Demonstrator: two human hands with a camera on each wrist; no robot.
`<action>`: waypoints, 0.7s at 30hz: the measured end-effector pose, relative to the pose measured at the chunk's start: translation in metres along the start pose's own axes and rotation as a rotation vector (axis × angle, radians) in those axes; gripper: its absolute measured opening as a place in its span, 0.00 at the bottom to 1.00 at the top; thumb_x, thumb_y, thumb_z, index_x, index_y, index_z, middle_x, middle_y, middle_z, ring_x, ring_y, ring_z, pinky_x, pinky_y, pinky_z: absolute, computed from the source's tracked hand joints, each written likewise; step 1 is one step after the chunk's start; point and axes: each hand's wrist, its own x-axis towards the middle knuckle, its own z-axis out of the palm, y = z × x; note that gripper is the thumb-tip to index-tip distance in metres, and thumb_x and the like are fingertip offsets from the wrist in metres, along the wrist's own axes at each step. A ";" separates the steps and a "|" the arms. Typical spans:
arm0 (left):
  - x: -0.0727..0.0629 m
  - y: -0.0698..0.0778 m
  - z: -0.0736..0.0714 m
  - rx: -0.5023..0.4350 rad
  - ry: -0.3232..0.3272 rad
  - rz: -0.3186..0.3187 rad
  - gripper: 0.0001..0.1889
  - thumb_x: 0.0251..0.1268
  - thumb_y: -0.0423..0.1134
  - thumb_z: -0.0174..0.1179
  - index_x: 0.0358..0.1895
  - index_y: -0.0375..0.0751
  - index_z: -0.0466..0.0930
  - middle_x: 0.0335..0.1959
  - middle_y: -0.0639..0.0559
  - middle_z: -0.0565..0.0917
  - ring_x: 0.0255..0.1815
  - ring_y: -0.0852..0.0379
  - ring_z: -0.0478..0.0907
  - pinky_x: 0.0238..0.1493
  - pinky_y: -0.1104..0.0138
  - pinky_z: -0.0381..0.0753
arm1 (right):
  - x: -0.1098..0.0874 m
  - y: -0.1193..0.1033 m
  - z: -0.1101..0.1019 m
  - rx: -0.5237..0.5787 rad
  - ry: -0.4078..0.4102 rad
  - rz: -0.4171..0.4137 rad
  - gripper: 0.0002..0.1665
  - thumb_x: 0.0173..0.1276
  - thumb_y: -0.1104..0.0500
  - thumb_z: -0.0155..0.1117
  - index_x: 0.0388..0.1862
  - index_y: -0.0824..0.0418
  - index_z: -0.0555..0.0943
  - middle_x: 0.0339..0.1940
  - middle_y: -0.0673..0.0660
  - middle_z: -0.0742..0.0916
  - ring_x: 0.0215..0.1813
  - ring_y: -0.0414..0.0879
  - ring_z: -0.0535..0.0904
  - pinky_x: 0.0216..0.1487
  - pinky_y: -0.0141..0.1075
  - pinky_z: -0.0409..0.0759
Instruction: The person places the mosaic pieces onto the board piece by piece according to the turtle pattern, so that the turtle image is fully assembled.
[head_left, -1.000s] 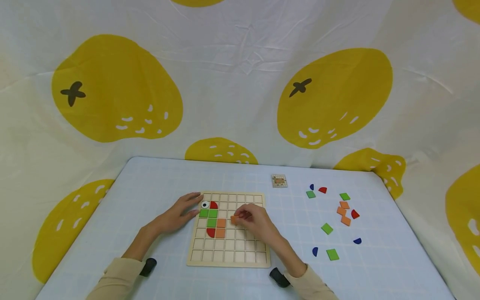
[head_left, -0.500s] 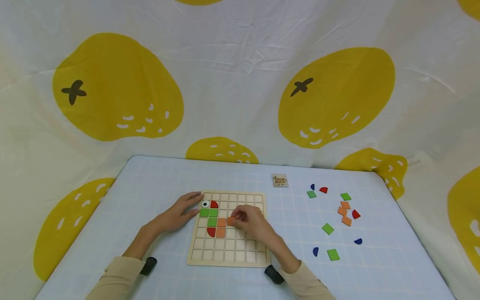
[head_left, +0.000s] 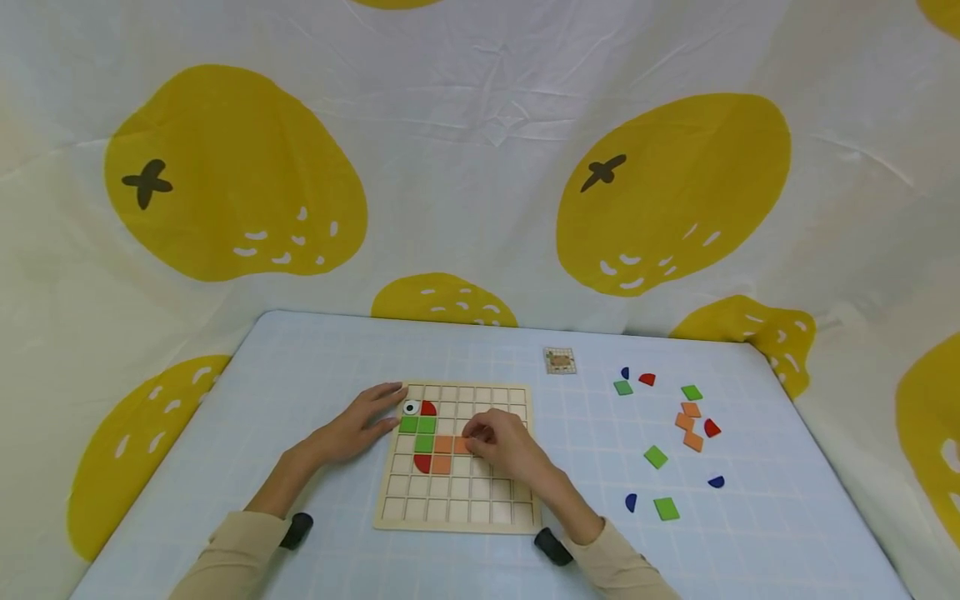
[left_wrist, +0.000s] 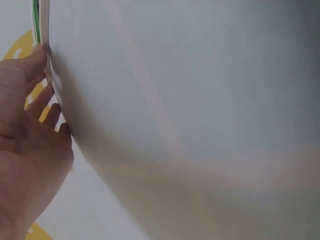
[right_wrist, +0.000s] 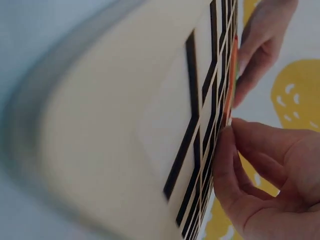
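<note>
A wooden grid board (head_left: 457,527) lies on the table. My left hand (head_left: 352,427) rests at its upper left edge, fingers extended; in the left wrist view the thumb touches the board's side. With thumb and fingertips, my right hand (head_left: 512,447) pinches an orange square tile (head_left: 461,445) at a grid cell, right of another orange tile (head_left: 443,444). Its right part is hidden under the fingers. Also in the grid sit a round eye tile (head_left: 411,407), red quarter-round tiles (head_left: 423,463), green square tiles (head_left: 426,425) and a lower orange tile (head_left: 441,465).
Loose tiles lie right of the board: orange squares (head_left: 693,440), green squares (head_left: 666,508), red quarter-rounds (head_left: 712,427) and dark blue half-rounds (head_left: 631,502). A small picture card (head_left: 559,361) lies behind the board. A fruit-printed curtain (head_left: 480,167) hangs behind the table.
My right hand has moved slightly left and brought the orange tile down into line beside the other orange tile, where it now lies flatter. The left hand has stayed in place.
</note>
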 end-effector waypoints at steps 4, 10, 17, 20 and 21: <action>0.001 -0.003 0.002 0.006 0.002 -0.005 0.29 0.78 0.35 0.57 0.77 0.32 0.64 0.78 0.32 0.61 0.78 0.30 0.54 0.74 0.36 0.57 | -0.006 0.006 -0.006 0.024 0.003 0.004 0.04 0.73 0.66 0.66 0.43 0.65 0.86 0.38 0.52 0.86 0.40 0.42 0.81 0.43 0.33 0.82; 0.001 -0.007 0.004 0.010 0.009 -0.002 0.29 0.78 0.36 0.57 0.77 0.32 0.64 0.78 0.32 0.61 0.78 0.29 0.55 0.74 0.35 0.56 | -0.018 0.017 -0.015 0.036 0.026 -0.004 0.05 0.73 0.67 0.66 0.46 0.65 0.85 0.41 0.52 0.86 0.42 0.42 0.82 0.47 0.34 0.84; 0.000 -0.006 0.004 0.002 0.012 -0.004 0.29 0.79 0.37 0.57 0.77 0.32 0.65 0.78 0.32 0.61 0.78 0.29 0.55 0.73 0.35 0.57 | -0.031 0.026 -0.027 0.002 0.055 0.008 0.08 0.73 0.66 0.66 0.50 0.64 0.85 0.43 0.51 0.86 0.45 0.43 0.82 0.47 0.33 0.84; 0.000 -0.005 0.003 -0.002 0.011 0.000 0.29 0.79 0.37 0.57 0.77 0.32 0.64 0.78 0.32 0.61 0.78 0.29 0.55 0.73 0.35 0.58 | -0.036 0.030 -0.033 -0.012 0.084 0.005 0.09 0.73 0.66 0.67 0.50 0.64 0.85 0.43 0.51 0.86 0.44 0.43 0.82 0.46 0.34 0.83; 0.000 -0.004 0.003 -0.003 0.010 0.004 0.29 0.79 0.36 0.57 0.77 0.31 0.64 0.78 0.32 0.61 0.78 0.29 0.55 0.73 0.35 0.58 | -0.038 0.031 -0.036 -0.018 0.094 0.003 0.08 0.73 0.66 0.67 0.49 0.64 0.85 0.42 0.51 0.86 0.43 0.43 0.82 0.46 0.34 0.83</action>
